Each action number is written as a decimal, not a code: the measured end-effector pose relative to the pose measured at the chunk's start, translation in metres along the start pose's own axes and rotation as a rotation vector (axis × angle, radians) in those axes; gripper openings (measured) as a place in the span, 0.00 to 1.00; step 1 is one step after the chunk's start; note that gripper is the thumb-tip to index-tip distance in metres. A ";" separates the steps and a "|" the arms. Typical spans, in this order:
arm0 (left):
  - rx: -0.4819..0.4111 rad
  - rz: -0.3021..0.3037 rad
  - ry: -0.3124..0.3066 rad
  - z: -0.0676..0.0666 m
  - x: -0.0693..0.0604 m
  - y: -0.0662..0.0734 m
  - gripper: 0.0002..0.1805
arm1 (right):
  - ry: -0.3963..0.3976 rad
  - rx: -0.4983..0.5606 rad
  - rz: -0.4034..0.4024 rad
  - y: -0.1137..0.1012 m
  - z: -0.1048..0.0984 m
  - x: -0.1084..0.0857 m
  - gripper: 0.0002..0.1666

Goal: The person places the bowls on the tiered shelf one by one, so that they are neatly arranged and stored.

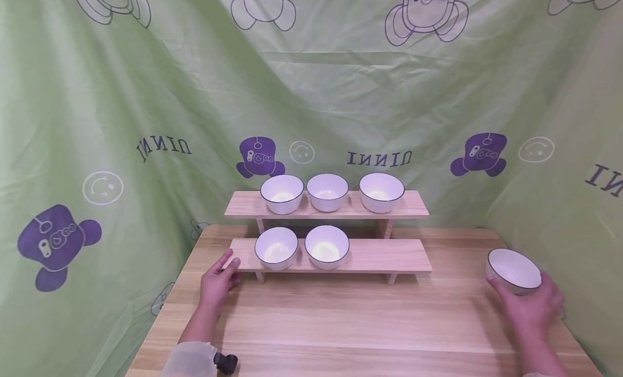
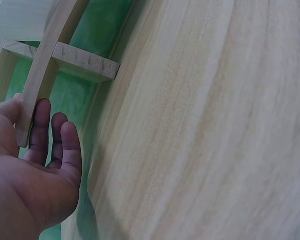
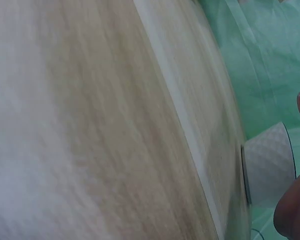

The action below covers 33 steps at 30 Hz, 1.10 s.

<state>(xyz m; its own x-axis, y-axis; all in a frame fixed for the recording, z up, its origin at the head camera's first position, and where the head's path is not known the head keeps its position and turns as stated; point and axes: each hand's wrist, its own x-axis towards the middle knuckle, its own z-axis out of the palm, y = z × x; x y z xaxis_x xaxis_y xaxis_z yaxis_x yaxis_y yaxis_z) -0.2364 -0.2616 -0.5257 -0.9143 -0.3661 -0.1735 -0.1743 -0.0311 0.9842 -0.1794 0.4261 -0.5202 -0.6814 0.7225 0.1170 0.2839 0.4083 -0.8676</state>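
Observation:
At the left end of the lower shelf (image 1: 384, 255), my left hand (image 1: 218, 282) pinches the wooden board. In the left wrist view the thumb is on one face of the board (image 2: 40, 82) and the fingers (image 2: 39, 132) are on the other. On the right side, my right hand (image 1: 532, 306) holds a white bowl (image 1: 513, 269) with a dark rim, tilted, near the table's right edge. The right wrist view shows the textured outer wall of that bowl (image 3: 269, 165), with only part of the hand visible at the frame's edge.
Two white bowls, one on the left (image 1: 276, 248) and one beside it (image 1: 326, 247), stand on the lower shelf. Three more sit on the upper shelf (image 1: 350, 206). Beneath is a wooden table (image 1: 340, 323); a green printed curtain (image 1: 311, 96) hangs behind and along both sides.

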 end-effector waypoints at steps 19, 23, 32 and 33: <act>-0.004 -0.005 0.012 0.000 -0.001 0.002 0.38 | -0.093 -0.019 0.104 0.009 0.005 0.025 0.88; -0.003 -0.012 0.012 0.001 -0.001 0.003 0.37 | -0.125 0.005 0.150 0.009 0.007 0.029 0.91; 0.001 -0.015 0.001 0.001 0.001 0.002 0.38 | -0.112 0.112 0.182 0.012 0.014 0.034 0.90; 0.002 -0.015 0.000 0.001 0.001 0.001 0.38 | -0.112 0.114 0.182 0.012 0.014 0.035 0.90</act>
<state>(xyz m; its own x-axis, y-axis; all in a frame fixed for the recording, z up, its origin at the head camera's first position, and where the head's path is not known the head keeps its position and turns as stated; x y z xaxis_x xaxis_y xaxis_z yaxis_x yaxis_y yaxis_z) -0.2383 -0.2616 -0.5245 -0.9114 -0.3659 -0.1882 -0.1888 -0.0344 0.9814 -0.2092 0.4485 -0.5335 -0.6986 0.7091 -0.0953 0.3351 0.2065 -0.9193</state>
